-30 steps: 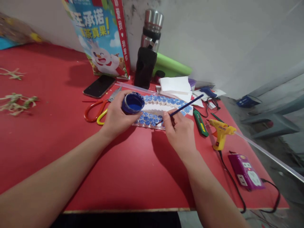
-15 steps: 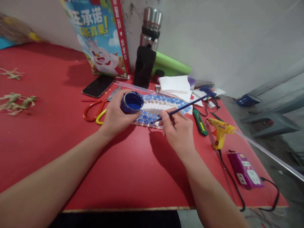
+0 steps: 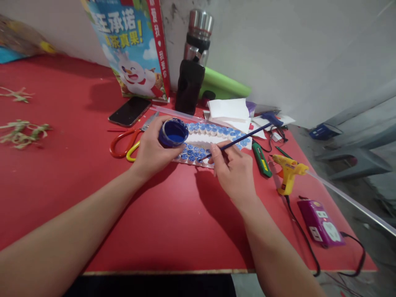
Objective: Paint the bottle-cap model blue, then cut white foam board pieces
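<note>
My left hand is wrapped round an open jar of blue paint, its mouth tipped toward me. Between the fingers of my right hand is a thin dark blue paintbrush, its handle slanting up to the right. The brush tip touches or hovers just over a white board covered with rows of small rosette shapes. Most of the rosettes show blue paint; a few near the tip look white. The jar and my fingers hide parts of the board.
Scissors and a phone lie left of the jar. A green utility knife, a yellow glue gun and a purple power strip sit at right. Behind stand a black bottle, a steel flask and a printed bag.
The whole view has shifted very slightly. Both hands keep their hold on the jar and paintbrush, and the brush tip stays by nearly the same rosettes.
</note>
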Demonstrator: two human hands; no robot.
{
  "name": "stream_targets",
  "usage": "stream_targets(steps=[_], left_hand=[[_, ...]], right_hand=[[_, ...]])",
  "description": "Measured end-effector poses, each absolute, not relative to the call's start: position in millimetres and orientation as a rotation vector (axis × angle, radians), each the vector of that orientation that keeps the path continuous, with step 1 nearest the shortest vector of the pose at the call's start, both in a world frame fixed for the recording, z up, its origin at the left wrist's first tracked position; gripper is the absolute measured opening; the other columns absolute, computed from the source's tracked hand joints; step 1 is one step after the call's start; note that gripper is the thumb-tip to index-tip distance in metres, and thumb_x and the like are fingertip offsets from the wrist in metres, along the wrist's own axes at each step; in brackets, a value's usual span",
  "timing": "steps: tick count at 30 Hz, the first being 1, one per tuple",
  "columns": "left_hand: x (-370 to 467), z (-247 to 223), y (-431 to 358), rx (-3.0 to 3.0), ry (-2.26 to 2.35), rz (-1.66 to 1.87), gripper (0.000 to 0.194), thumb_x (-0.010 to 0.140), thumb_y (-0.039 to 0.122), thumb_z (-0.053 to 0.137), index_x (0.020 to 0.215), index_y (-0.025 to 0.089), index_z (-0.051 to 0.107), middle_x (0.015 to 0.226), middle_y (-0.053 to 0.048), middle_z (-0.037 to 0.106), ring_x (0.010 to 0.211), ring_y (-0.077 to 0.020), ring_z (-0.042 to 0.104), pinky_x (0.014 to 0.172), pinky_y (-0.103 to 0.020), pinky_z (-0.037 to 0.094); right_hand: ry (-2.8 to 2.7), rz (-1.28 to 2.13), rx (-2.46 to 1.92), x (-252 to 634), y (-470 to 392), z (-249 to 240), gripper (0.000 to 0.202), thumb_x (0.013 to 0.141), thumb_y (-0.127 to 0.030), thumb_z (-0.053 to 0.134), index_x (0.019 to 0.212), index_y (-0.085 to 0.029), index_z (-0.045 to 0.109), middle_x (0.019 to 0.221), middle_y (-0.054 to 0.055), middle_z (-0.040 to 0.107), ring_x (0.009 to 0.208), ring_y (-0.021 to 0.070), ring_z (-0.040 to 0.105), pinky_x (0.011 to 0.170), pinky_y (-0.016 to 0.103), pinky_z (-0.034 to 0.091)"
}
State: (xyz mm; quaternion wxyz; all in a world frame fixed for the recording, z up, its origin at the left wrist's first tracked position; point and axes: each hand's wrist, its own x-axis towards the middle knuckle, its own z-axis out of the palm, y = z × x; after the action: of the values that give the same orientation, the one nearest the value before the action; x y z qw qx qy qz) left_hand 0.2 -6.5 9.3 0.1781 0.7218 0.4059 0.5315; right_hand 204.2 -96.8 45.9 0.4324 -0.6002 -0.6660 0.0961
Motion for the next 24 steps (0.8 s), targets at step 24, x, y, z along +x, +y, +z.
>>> stream_targets(steps=[24], left_hand=[[0.5,10.7,-7.5,2.016,1.142,1.498,0.057,0.07,0.026,0.089,0.121,0.024,0.063,0.122,-0.007,0.072,0.118,-0.0312,0.069,0.109,-0.05,0.056]], right_hand=[[-1.66,0.182,-1.489,202.3,-98.4,42.9,0.028,0.107,-0.041,0.052,0.096,-0.02,0.066,0.075,0.004,0.072,0.063,0.017,0.066,0.061,0.03,0.047]])
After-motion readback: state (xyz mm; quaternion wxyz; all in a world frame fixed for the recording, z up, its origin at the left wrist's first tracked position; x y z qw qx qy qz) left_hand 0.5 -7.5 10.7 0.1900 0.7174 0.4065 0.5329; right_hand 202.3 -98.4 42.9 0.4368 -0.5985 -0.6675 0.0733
